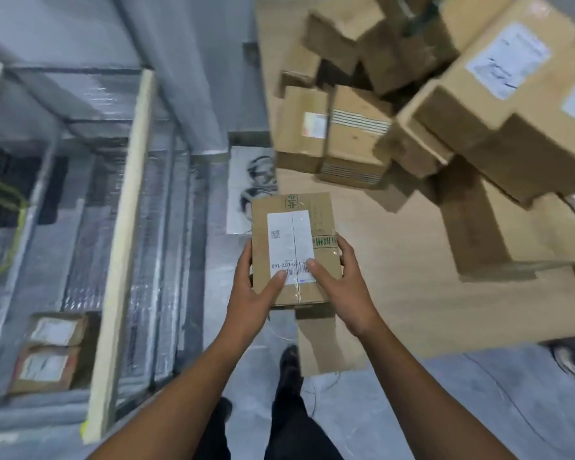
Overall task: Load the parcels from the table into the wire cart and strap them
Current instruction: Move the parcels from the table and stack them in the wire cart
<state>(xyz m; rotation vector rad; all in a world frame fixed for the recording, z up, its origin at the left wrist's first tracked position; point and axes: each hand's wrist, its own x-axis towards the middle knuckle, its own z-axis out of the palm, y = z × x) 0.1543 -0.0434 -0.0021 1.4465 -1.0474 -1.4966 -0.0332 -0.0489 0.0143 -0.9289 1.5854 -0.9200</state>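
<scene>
Grey floor (445, 410) under us, and we see the wooden desk (395, 293) on the right heaped with cardboard parcels (512, 111), blurred in this shot. Up front, our left hand (251, 293) and right hand (342, 283) both clamp one small parcel (294, 250), fingers curled round its side edges, thumbs pressed on its white label (291, 244). It sits in the air at the desk's near-left corner. Off to the left stands the wire cart (120, 227), two labelled boxes (50, 350) already lying at its bottom.

Dim, even light — blurred, warped edges
</scene>
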